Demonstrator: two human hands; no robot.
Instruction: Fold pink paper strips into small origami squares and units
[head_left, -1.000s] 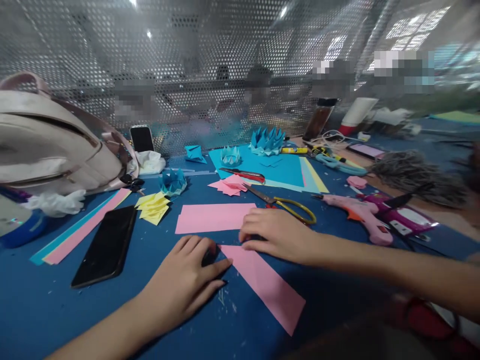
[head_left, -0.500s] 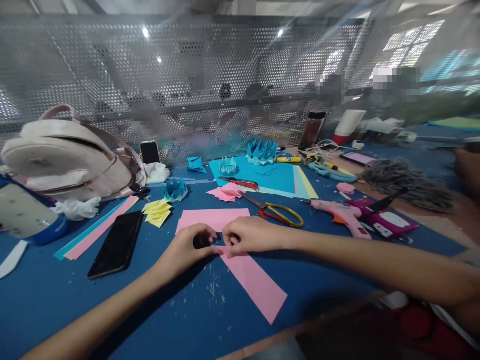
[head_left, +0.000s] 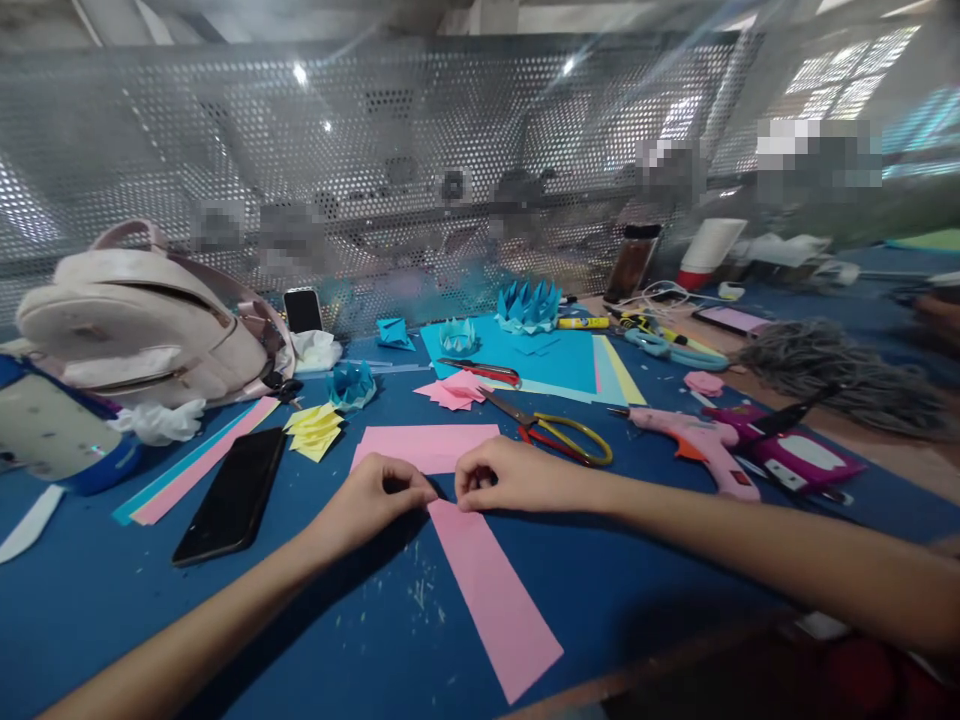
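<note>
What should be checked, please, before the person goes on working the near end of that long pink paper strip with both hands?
1. Both hands on the strip: left hand and right hand pinch the far end of the pink strip. Ok.
2. Strip lies flat on the blue table: ok along its visible length.
3. Strip free of other things: its far end meets or overlaps the second pink sheet. Cannot tell.
4. Scissors away from the fingers: they lie open just behind the right hand. Not ok.
5. Black phone out of the way: apart, to the left. Ok.
6. Fold edges lined up: hidden by the hands. Cannot tell.
</note>
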